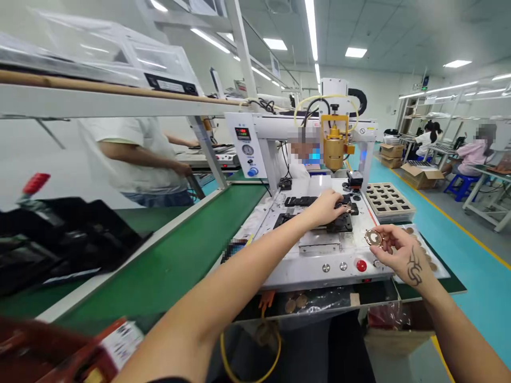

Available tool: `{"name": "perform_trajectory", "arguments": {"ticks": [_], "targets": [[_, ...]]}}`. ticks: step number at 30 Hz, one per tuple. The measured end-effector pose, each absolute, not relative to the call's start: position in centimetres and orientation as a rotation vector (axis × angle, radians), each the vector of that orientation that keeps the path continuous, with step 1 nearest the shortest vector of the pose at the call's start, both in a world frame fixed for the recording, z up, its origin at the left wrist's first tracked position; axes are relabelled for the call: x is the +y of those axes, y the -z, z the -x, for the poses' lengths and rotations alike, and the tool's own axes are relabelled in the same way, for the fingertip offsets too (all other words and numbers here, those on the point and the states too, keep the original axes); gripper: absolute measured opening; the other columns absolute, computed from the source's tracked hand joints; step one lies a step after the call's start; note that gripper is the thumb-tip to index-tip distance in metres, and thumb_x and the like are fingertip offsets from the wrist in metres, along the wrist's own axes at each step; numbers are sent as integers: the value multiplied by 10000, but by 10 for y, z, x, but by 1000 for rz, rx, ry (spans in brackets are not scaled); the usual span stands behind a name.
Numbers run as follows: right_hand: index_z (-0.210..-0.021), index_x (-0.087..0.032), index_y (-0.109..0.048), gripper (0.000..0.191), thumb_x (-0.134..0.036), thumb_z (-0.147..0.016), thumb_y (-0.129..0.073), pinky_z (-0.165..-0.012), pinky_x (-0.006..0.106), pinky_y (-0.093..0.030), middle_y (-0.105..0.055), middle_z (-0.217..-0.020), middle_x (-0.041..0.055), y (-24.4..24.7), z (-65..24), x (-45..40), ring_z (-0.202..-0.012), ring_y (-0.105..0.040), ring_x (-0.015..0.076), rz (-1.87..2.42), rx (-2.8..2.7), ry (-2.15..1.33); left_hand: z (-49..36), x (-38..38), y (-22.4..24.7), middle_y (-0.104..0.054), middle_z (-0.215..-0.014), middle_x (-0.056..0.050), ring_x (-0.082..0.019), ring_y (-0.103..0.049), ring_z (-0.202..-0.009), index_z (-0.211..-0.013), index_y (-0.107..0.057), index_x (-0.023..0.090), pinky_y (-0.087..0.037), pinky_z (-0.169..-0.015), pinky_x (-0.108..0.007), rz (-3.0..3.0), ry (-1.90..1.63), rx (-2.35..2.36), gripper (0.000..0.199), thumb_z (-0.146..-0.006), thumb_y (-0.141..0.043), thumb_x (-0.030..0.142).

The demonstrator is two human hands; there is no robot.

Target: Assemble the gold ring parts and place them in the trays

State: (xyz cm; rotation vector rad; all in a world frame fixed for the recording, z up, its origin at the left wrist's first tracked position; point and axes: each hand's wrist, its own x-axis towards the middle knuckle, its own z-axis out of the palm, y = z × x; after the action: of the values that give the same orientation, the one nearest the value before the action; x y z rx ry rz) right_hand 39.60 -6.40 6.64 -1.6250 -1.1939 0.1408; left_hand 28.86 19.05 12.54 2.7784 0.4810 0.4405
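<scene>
My right hand [397, 252] pinches a round rose-gold watch case [373, 238] between thumb and fingers, off the right front of a white bench machine [295, 274]. My left hand [328, 207] reaches over the machine's bed, its fingers closed at a small shiny metal part [347, 208] on the black fixture [354, 208]. The fingers partly hide that part, so its full shape does not show. Another black fixture [341, 222] lies just in front of it. A gold-coloured machine head [334, 151] hangs above and behind my left hand.
A cream tray [389, 202] with dark pockets stands right of the machine. Round metal parts lie on a white sheet [439, 268] beside my right wrist. A red button [361, 265] sits on the front panel. Left runs a green work surface [191, 239]; co-workers are beyond.
</scene>
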Motion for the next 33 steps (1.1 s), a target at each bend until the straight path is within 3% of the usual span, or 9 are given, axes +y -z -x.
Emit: {"name": "perform_trajectory", "arguments": {"ticks": [5,12,16,23,28,33], "targets": [[-1218,-188,-715,430,-447,-886,-805,-644,317,-522,-663,-820,13,-71,-422,-93,-703,-596,183,1674,-1145,-113,-354,223,-136,-787,-834,-98,-275,-725,-835,-853,-810,141,-556,-823,-336,-2812,-25,574,365,-788,-845,498],[-1194,-185,-691,512,-569,-869,-780,-656,338,-516,-648,-844,28,-80,-460,-45,-719,-581,194,1637,-1140,-76,-376,223,-145,-783,-794,-137,-342,-735,-897,-773,-816,123,-533,-805,-349,-2846,86,639,358,-572,-911,404],[-1139,-161,-672,492,-574,-873,-712,-685,339,-496,-641,-874,42,-76,-483,18,-748,-569,195,1669,-1316,-153,-359,216,-152,-786,-804,-117,-317,-731,-884,-803,-801,138,-517,-762,-334,-2818,-137,596,262,-678,-791,368],[-1030,-160,-775,451,-524,-771,-839,-666,312,-459,-688,-824,34,-77,-512,106,-733,-594,190,1731,-1624,-368,-280,211,-180,-801,-1040,-112,-233,-731,-898,-1012,-708,153,-543,-772,-316,-2619,-564,545,279,-789,-718,319],[-1113,-185,-849,420,-508,-846,-817,-716,342,-502,-794,-957,100,-83,-522,121,-811,-677,242,1744,-1817,-422,-212,201,-179,-791,-994,-87,-207,-726,-856,-1033,-675,175,-554,-768,-324,-2438,-639,513,284,-812,-728,346],[-1043,-196,-873,376,-509,-977,-676,-851,381,-536,-822,-1009,122,-71,-521,123,-960,-709,294,1734,-1890,-256,-154,191,-165,-760,-955,-51,-199,-705,-842,-1044,-676,202,-553,-775,-341,-2420,-694,524,279,-836,-729,380]]}}
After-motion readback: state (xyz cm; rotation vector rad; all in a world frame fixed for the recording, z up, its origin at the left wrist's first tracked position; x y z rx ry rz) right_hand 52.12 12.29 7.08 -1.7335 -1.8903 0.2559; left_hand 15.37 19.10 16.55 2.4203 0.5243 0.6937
